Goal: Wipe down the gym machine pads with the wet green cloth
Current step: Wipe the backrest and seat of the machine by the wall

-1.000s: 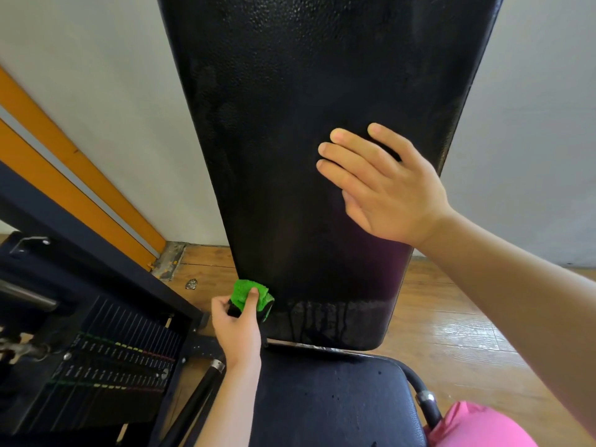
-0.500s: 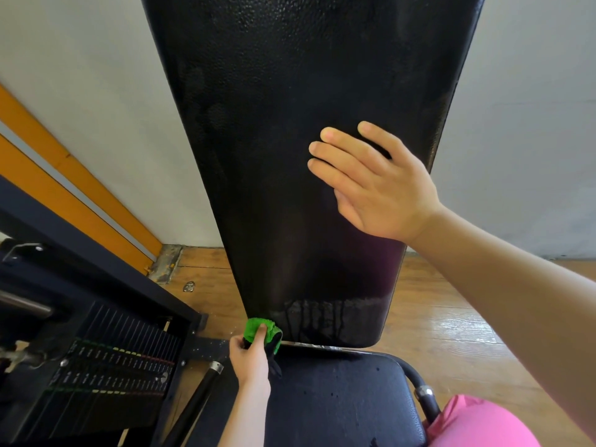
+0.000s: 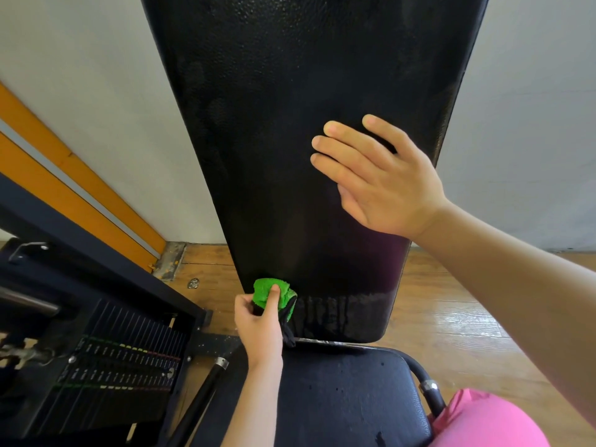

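Nearest the camera, at five o'clock, there's a fold of pink fabric [image 3: 483, 421]. Just beside it, at six o'clock, is the black seat pad [image 3: 338, 398], speckled with droplets. Up from the bottom edge comes the left hand [image 3: 258, 324], thumb and fingers curled round the bunched green cloth [image 3: 272, 293] and pressing it to the tall black back pad [image 3: 290, 124], right at the pad's seven o'clock corner. Wet streaks run down the pad's bottom strip, just to the three o'clock side of the cloth.

Higher up, the right hand [image 3: 383, 179] comes in from three o'clock and lies flat on the pad near its right edge, fingers straight and close together, holding nothing.

At eight o'clock sits the dark weight stack [image 3: 122, 366] with its coloured marks. Wooden floor [image 3: 435, 301] shows either side of the pad's foot. Behind it all is a pale wall [image 3: 80, 91], with an orange stripe [image 3: 80, 188] slanting down at nine o'clock.
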`<state>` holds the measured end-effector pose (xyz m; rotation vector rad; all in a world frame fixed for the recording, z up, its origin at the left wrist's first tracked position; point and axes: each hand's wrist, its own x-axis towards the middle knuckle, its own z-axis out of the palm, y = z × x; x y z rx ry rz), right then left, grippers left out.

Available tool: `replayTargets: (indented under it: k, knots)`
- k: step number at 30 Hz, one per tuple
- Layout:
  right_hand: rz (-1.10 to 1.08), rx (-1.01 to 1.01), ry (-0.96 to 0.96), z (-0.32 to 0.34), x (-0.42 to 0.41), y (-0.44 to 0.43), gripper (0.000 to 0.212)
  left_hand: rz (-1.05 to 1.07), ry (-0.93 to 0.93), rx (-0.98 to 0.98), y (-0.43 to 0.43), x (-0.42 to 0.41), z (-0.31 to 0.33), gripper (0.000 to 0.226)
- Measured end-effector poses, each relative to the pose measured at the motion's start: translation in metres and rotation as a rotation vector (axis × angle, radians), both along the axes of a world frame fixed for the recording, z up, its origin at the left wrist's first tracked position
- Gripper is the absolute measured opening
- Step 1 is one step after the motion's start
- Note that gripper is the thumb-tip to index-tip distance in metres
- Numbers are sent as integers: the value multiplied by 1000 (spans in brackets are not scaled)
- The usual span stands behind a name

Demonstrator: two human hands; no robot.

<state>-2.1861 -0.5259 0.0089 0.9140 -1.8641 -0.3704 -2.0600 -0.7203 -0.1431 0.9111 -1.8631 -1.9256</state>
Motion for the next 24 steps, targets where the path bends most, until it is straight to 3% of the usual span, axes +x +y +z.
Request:
replayTargets:
  k: [7,13,16,21,24]
  knots:
    - [-6,6,4,-1,0,0,44,32,-142,7,5,11,-40,22]
    - [-6,-2,12,-1,-1,0,44,12,-383,-7,9,32,-75,20]
    - [-9,-3,11,-1,0,0,43,5,-312,-44,11,35,-68,21]
    - [-5,-2,8,-1,1,-1,44,73,-16,-13,15,22,-19,21]
    - [-9,-5,9,0,2,0,43,18,31,-33,23,11,-7,18]
